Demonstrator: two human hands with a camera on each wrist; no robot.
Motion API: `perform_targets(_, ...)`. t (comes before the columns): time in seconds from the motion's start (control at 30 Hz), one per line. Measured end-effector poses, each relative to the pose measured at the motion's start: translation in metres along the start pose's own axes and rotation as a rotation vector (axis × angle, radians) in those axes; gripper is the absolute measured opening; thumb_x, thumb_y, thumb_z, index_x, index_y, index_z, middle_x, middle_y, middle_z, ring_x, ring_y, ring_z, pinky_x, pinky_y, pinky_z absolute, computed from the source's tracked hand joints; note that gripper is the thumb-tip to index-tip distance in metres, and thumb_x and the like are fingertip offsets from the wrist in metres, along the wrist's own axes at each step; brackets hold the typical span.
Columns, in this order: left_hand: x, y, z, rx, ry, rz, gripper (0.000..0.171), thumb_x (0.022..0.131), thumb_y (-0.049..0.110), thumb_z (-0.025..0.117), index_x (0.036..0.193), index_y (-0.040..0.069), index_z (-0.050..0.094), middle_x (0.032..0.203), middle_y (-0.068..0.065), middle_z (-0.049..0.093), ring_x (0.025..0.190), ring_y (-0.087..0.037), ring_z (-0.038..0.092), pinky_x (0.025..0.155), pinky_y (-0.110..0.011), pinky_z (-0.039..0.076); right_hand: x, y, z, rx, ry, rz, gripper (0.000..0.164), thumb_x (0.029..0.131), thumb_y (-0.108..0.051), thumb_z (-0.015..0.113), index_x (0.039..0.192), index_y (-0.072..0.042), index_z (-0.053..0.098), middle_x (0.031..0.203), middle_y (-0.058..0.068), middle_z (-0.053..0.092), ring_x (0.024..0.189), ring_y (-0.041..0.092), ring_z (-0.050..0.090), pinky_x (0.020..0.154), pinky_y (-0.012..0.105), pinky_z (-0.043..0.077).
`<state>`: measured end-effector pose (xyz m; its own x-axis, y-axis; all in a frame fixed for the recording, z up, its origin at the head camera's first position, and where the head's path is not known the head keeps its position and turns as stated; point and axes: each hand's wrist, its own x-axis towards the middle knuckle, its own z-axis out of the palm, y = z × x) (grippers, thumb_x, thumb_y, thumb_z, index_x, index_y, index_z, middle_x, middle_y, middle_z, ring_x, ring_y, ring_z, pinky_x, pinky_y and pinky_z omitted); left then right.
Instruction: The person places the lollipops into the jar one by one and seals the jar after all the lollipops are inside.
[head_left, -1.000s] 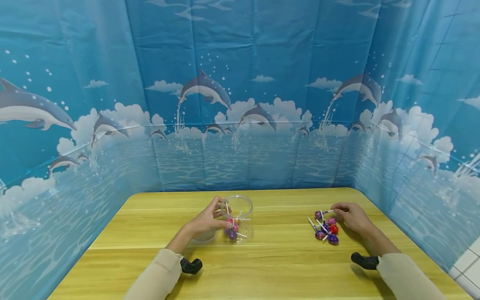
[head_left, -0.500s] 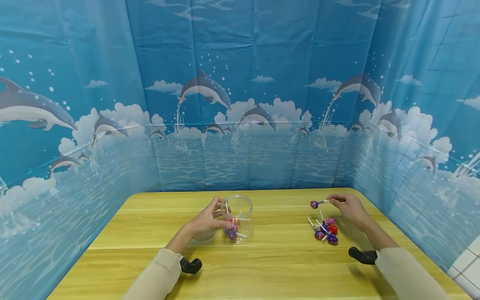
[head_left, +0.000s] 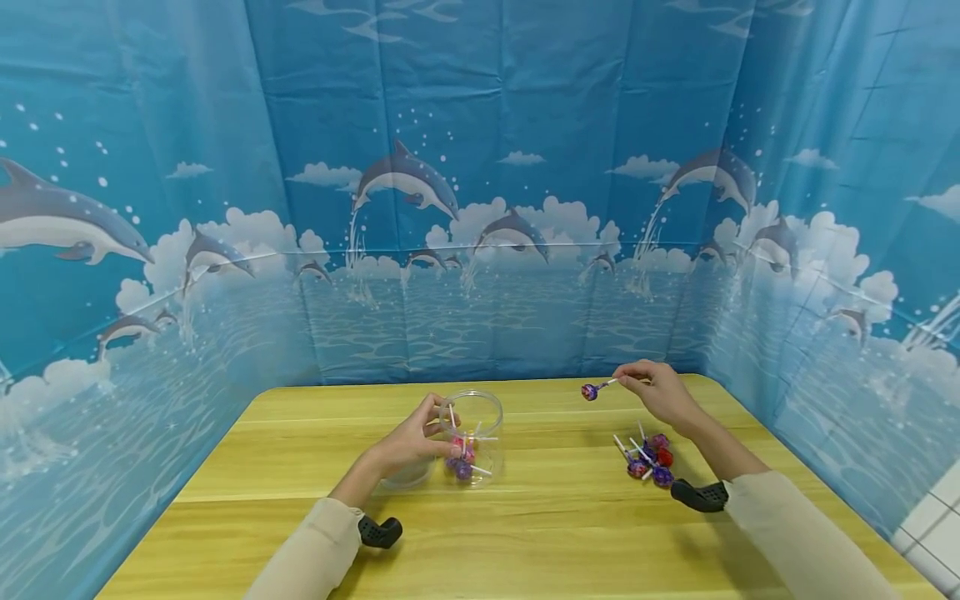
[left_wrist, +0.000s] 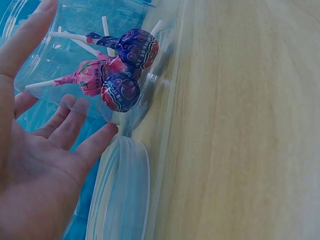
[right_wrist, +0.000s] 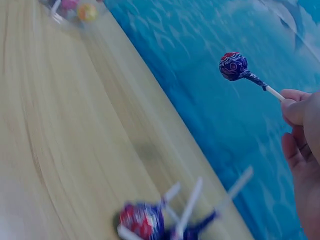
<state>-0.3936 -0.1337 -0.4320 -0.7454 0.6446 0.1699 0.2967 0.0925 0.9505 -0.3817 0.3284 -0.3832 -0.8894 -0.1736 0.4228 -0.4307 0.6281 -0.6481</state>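
Observation:
My left hand [head_left: 411, 442] holds a clear plastic jar [head_left: 492, 450] that stands upright without a lid, thumb on the near side and fingers round the far side. Inside it lie several wrapped lollipops, among them a pink one [left_wrist: 91, 77] and a purple one [left_wrist: 121, 92]. My right hand [head_left: 660, 393] pinches a purple-and-red lollipop [right_wrist: 233, 66] by the end of its white stick, raised over the back right of the table with the candy head pointing left. Below that hand, a small pile of lollipops [head_left: 652, 457] lies on the table.
A round translucent lid [left_wrist: 127, 192] lies on the yellow wooden table [head_left: 525, 533] beside the jar, partly behind the left hand in the head view. A blue dolphin-print curtain [head_left: 465, 317] hangs behind the table and along its sides.
My right hand has lifted the purple-and-red lollipop from the pile and carried it up and left. The left hand stays at the jar.

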Motion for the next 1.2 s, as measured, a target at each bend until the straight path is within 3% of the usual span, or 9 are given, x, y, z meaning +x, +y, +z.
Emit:
perform_targets(0.1,0.0,0.0,0.001,-0.001,-0.006,-0.004,0.053,0.096,0.013,0.075,0.129,0.005,0.034,0.136,-0.019,0.046,0.133,-0.037,0.051,0.098,-0.046,0.051,0.006,-0.012,0.008,0.027,-0.021,-0.018,0.025,0.109,-0.017,0.056,0.119,0.0,0.072,0.123,0.018,0.066,0.111,0.037,0.06,0.088,0.051,0.053)
perform_targets(0.43,0.001,-0.001,0.002,-0.006,-0.016,-0.011,0.056,0.097,0.012,0.074,0.131,0.002,0.031,0.145,-0.034,0.036,0.135,-0.036,0.049,0.1,-0.047,0.05,0.023,-0.042,0.028,0.077,-0.056,-0.045,0.02,0.108,-0.013,0.058,0.118,-0.002,0.072,0.119,0.015,0.065,0.096,0.029,0.058,0.074,0.039,0.05)
perform_targets(0.77,0.0,0.0,0.002,-0.002,-0.002,-0.012,0.056,0.096,0.013,0.077,0.132,0.006,0.034,0.141,-0.029,0.04,0.136,-0.041,0.048,0.103,-0.048,0.048,0.037,-0.074,0.051,0.105,-0.084,-0.127,0.018,0.106,-0.008,0.059,0.115,-0.002,0.074,0.113,0.012,0.066,0.1,0.028,0.062,0.083,0.042,0.054)
perform_targets(0.9,-0.001,0.0,0.002,-0.022,-0.009,-0.006,0.055,0.096,0.013,0.076,0.13,0.005,0.034,0.139,-0.024,0.043,0.132,-0.039,0.052,0.098,-0.047,0.052,0.044,-0.092,0.065,0.106,-0.117,-0.181,0.017,0.106,-0.007,0.06,0.112,-0.002,0.075,0.108,0.01,0.066,0.096,0.028,0.063,0.081,0.04,0.055)
perform_targets(1.03,0.0,-0.001,0.001,-0.031,-0.011,-0.001,0.053,0.096,0.012,0.075,0.129,0.005,0.034,0.141,-0.027,0.041,0.131,-0.036,0.053,0.096,-0.046,0.052,0.049,-0.111,0.079,0.082,-0.169,-0.257,0.015,0.104,-0.005,0.062,0.108,-0.004,0.076,0.102,0.005,0.065,0.091,0.025,0.061,0.077,0.037,0.054)
perform_targets(1.2,0.0,0.0,0.001,-0.035,-0.008,-0.009,0.052,0.097,0.011,0.074,0.13,0.005,0.034,0.144,-0.034,0.036,0.132,-0.035,0.052,0.097,-0.047,0.052,0.055,-0.132,0.096,-0.04,-0.252,-0.443,0.014,0.102,-0.001,0.064,0.104,-0.006,0.077,0.093,-0.001,0.061,0.076,0.014,0.053,0.067,0.033,0.049)
